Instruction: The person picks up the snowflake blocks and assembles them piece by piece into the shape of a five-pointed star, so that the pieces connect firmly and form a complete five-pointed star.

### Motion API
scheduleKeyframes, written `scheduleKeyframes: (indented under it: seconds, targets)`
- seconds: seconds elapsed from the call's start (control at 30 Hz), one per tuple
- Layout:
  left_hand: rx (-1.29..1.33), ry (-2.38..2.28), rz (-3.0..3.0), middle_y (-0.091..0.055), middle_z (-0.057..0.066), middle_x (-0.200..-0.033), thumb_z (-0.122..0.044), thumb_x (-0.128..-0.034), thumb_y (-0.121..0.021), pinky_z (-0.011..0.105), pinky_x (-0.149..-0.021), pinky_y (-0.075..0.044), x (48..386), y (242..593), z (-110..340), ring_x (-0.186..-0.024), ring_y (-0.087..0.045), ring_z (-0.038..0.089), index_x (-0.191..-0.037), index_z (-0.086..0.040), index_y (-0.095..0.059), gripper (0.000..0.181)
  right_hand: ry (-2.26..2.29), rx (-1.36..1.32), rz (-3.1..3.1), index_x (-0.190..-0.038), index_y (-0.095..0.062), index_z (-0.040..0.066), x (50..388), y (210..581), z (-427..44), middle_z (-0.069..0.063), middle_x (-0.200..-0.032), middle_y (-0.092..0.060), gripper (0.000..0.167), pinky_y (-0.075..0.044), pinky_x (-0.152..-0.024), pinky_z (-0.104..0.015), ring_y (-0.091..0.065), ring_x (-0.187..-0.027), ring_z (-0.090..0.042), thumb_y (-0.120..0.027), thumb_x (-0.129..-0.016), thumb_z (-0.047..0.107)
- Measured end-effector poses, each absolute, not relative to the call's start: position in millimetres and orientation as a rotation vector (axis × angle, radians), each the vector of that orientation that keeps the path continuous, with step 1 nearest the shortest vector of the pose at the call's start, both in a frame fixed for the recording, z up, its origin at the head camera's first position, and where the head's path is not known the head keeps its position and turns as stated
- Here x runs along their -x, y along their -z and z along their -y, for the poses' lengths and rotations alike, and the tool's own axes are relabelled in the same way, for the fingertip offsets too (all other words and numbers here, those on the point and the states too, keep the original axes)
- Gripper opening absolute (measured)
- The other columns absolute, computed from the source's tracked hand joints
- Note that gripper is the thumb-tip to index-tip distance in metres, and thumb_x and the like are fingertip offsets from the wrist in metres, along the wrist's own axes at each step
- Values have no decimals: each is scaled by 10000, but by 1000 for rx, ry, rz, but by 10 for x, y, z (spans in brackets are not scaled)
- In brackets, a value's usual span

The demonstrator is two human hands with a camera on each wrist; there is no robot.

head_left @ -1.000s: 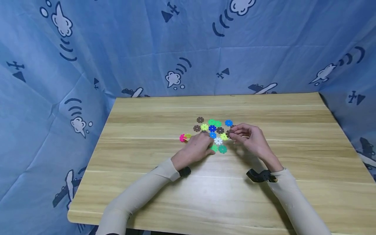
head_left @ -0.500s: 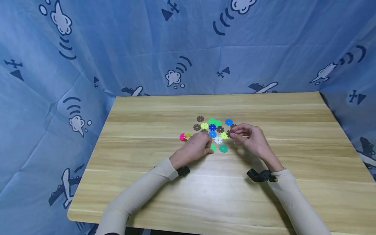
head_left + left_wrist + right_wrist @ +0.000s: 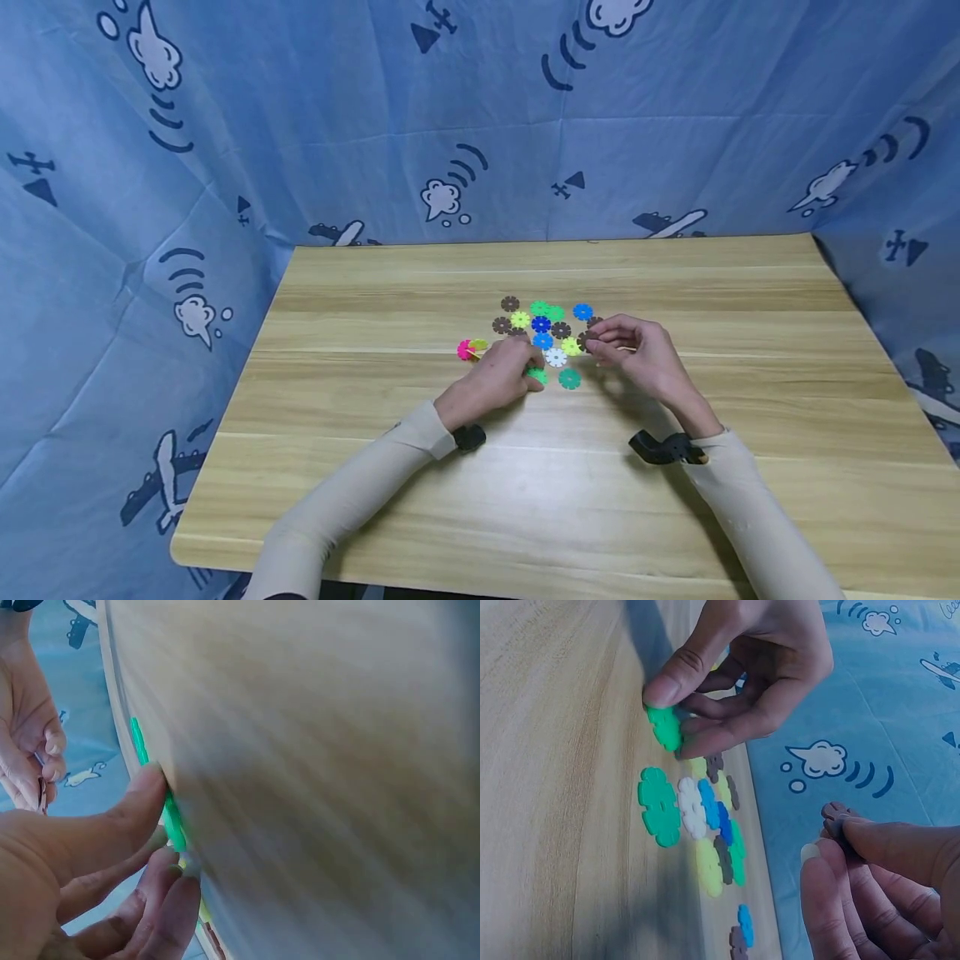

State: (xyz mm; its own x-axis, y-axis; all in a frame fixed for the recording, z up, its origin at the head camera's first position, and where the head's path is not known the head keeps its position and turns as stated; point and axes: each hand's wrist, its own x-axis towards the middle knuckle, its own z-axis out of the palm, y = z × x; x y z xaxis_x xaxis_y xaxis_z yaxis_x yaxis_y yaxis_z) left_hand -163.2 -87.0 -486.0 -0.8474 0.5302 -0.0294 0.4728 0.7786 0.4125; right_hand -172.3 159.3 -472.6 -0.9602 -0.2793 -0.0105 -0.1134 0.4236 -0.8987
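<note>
My left hand [image 3: 491, 377] pinches a light green notched disc [image 3: 664, 729] between thumb and fingertips, at the near side of a group of flat, flower-shaped discs. In the left wrist view that green disc [image 3: 174, 821] is seen edge-on under the thumb. A brown notched disc [image 3: 838, 814] is pinched by my right hand [image 3: 643, 354], held above the table at the group's right side. Just right of the left hand lie a darker green disc [image 3: 570, 379] and a white disc [image 3: 556, 357]. The left hand hides part of the group.
Yellow [image 3: 520, 320], dark blue [image 3: 541, 324] and several other discs lie close together on the wooden table [image 3: 525, 492]. A pink disc [image 3: 465, 350] joined with yellow pieces sits left of them. Blue patterned cloth [image 3: 480, 108] hangs behind the table and at its sides.
My left hand has shifted slightly left, bringing the light green disc away from the darker green one. The right hand stays in place with the brown disc.
</note>
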Motion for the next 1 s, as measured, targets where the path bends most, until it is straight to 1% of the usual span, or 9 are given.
scheduleKeyframes:
  seconds: [0.13, 0.27, 0.37, 0.43, 0.5, 0.6, 0.73, 0.83, 1.0]
  targets:
    - [-764, -664, -2817, -700, 18, -949, -241, -830, -891, 179, -743, -510, 1630, 4855, 881, -866, -561, 115, -1056, -81, -793, 293, 1563, 340, -2514, -1183, -688, -1, 1720, 4717, -1596, -226, -1142, -755, 257, -680, -772, -341, -751, -892, -180, -743, -980, 145]
    - [-766, -663, -2815, -654, 1, -907, -233, -820, -901, 161, -696, -472, 1621, 4849, 891, -829, -531, 108, -976, -95, -729, 270, 1561, 342, -2513, -1190, -688, 2, 1718, 4715, -1593, -223, -1145, -756, 264, -679, -770, -337, -752, -894, -181, -741, -983, 156]
    - [-778, -697, -2781, -683, 7, -917, -199, -845, -878, 153, -720, -510, 1611, 4845, 897, -839, -588, 117, -971, -104, -675, 257, 1570, 347, -2504, -1195, -688, 0, 1716, 4711, -1585, -226, -1142, -756, 270, -678, -772, -335, -759, -896, -203, -739, -985, 161]
    - [-785, -747, -2746, -725, 24, -940, -162, -868, -853, 145, -752, -549, 1607, 4847, 901, -857, -649, 124, -995, -98, -675, 227, 1579, 352, -2497, -1201, -686, -4, 1715, 4710, -1579, -230, -1142, -754, 274, -679, -777, -336, -762, -894, -210, -736, -987, 160]
    - [-782, -804, -2721, -747, 42, -960, -131, -891, -824, 137, -775, -567, 1604, 4852, 908, -871, -680, 129, -1025, -88, -684, 198, 1584, 359, -2495, -1205, -684, -8, 1713, 4709, -1576, -232, -1142, -752, 275, -679, -780, -337, -765, -882, -196, -732, -990, 157]
    - [-757, -917, -2699, -752, 63, -943, -94, -915, -792, 131, -732, -569, 1596, 4838, 941, -820, -672, 116, -1030, -71, -706, 145, 1589, 366, -2491, -1213, -683, -11, 1709, 4701, -1569, -235, -1146, -748, 276, -678, -786, -336, -766, -873, -180, -725, -994, 151]
    - [-773, -1090, -2718, -751, 93, -903, -50, -926, -772, 129, -675, -562, 1596, 4791, 999, -757, -649, 116, -977, -32, -725, 72, 1598, 377, -2485, -1217, -689, -7, 1704, 4691, -1554, -234, -1150, -745, 270, -678, -792, -333, -765, -870, -168, -719, -997, 146]
    - [-811, -1205, -2729, -762, 110, -905, -26, -925, -768, 121, -696, -581, 1600, 4752, 1027, -773, -686, 146, -957, -8, -727, 55, 1607, 389, -2486, -1211, -700, -2, 1698, 4690, -1532, -234, -1135, -752, 256, -678, -790, -343, -771, -859, -172, -717, -998, 139]
    - [-811, -1331, -2722, -773, 120, -930, -41, -941, -756, 114, -727, -599, 1583, 4693, 1050, -805, -727, 181, -991, -8, -733, 64, 1616, 413, -2476, -1182, -728, 10, 1663, 4675, -1467, -225, -1084, -771, 235, -679, -767, -365, -784, -834, -220, -722, -996, 153]
